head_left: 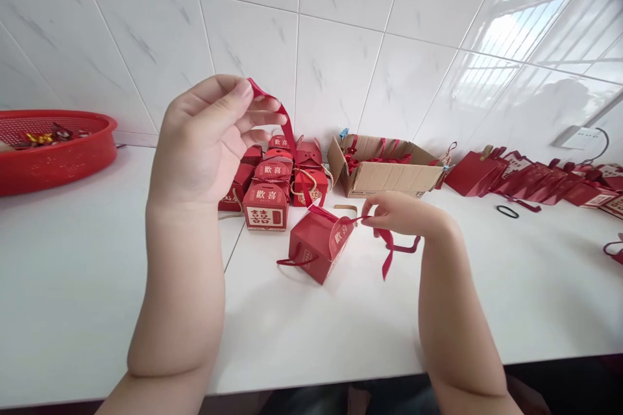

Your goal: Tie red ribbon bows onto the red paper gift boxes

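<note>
My left hand point(209, 136) is raised above the counter and pinches one end of a red ribbon point(287, 123) between thumb and fingers. The ribbon runs down to a small red gift box point(316, 243) lying tilted on the white counter. My right hand point(399, 214) is low, just right of the box, and pinches the ribbon's other end, whose tail point(389, 253) hangs below the fingers. The ribbon passes through the box's top flap.
A cluster of closed red gift boxes point(272, 181) stands behind the left hand. A cardboard carton point(384, 172) holds red ribbons. Flat red boxes point(535, 178) lie at the right, beside a black hair tie point(507, 211). A red basket point(53, 149) sits far left.
</note>
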Motion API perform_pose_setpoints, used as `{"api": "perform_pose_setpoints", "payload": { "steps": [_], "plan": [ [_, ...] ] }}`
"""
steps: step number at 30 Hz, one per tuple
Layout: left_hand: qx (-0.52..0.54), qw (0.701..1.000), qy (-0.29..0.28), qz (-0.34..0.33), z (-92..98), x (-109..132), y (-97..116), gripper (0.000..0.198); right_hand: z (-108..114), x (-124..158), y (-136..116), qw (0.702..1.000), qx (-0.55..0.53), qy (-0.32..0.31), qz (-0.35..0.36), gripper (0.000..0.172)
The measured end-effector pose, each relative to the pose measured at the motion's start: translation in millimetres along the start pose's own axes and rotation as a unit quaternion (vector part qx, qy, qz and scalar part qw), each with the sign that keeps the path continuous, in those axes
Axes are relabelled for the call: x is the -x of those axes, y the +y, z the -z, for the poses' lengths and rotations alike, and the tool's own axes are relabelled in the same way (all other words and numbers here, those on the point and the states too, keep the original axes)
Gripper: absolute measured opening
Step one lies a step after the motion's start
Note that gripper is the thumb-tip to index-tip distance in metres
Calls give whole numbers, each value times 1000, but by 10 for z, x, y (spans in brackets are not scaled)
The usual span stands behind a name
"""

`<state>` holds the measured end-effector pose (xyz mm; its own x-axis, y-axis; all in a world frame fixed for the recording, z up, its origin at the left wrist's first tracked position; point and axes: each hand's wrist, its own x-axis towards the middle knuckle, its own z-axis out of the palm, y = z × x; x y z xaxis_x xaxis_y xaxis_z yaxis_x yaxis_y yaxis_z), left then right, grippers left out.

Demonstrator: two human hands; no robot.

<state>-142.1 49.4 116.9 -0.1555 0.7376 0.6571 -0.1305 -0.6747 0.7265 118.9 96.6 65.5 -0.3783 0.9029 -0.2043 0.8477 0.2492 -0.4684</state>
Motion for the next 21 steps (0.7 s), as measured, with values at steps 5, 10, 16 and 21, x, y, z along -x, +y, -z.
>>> {"api": "perform_pose_setpoints", "payload": {
  "steps": [5, 10, 16, 21],
  "plan": [
    [11, 999, 22, -27, -16, 28, 51, 11, 161, 253, 78, 997, 9, 70, 28, 35],
    [10, 999, 34, -21, 2, 28, 64, 13, 241, 380, 189, 991, -94, 69, 62, 25],
    [-17, 1000, 13, -1, -2, 76, 143, 16, 231, 290, 139, 912, -328, 152, 195, 17],
    [-42, 999, 17, -6, -29, 104, 164, 13, 181, 180, 94, 896, -368, 177, 172, 23]
  ]
}}
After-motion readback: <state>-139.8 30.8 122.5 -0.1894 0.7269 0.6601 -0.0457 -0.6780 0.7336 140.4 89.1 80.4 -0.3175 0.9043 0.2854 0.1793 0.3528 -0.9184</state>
